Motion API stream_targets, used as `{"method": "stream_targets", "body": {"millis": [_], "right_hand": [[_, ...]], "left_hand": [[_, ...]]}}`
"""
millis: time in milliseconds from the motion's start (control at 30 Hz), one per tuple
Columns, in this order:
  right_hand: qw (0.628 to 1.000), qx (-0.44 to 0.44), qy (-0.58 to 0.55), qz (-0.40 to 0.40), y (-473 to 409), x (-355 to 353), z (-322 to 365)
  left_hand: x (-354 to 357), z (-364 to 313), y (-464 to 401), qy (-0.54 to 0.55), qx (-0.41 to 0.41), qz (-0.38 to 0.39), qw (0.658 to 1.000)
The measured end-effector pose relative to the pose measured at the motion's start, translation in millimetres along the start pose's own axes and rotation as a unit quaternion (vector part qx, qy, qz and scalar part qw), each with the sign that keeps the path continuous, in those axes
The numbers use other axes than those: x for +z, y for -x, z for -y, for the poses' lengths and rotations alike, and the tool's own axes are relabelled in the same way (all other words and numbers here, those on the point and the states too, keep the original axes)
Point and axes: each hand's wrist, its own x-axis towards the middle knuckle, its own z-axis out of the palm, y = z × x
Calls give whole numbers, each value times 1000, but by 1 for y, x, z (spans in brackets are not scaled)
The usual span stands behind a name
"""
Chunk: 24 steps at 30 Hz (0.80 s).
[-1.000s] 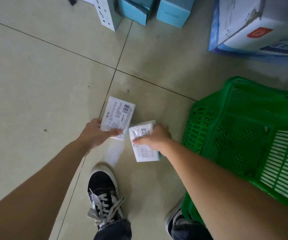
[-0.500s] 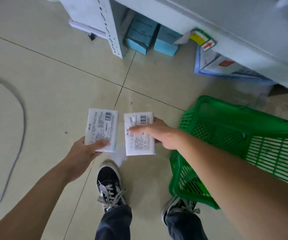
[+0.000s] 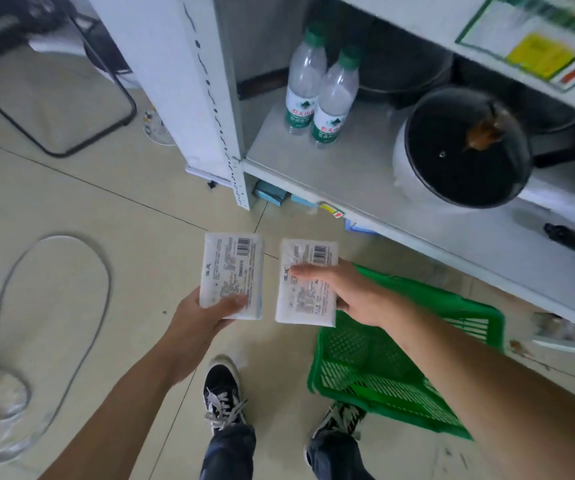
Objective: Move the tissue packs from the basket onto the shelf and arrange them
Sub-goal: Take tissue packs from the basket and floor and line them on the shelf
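My left hand [image 3: 206,315] grips a white tissue pack [image 3: 232,268] by its near end, printed label and barcode facing up. My right hand [image 3: 343,289] holds a second white tissue pack [image 3: 305,284], thumb lying across its label. Both packs hang side by side above the tiled floor, in front of the white shelf [image 3: 317,164]. The green plastic basket [image 3: 383,368] stands on the floor under my right forearm; the part of it I can see holds nothing.
Two water bottles [image 3: 320,95] stand at the shelf's left end, a black pot [image 3: 462,147] and dark pans to their right. The white shelf upright [image 3: 206,98] rises left of the bottles. A grey cable [image 3: 54,306] loops on the floor at left. My two shoes are below.
Both hands have risen with the packs and my view has tilted up, bringing the shelf board with the bottles and pot into sight. The basket stays on the floor.
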Motion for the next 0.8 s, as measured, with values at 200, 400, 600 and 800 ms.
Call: {"method": "stream_targets", "body": {"millis": [200,400,600,800], "right_hand": [[999,-29,7,-31,108,-14,69],[995,-35,22,-90,246,-28,137],[987,-77,14,-137,384,-38,194],[975,-145,-48,-163,499,-57,215]], "left_hand": [[47,-94,71,-15,24,17,999],[101,-191,160,-26,53,31,998],[147,-284,234,-50,70,45,995],[196,-356,292,-88,102,76,988]]}}
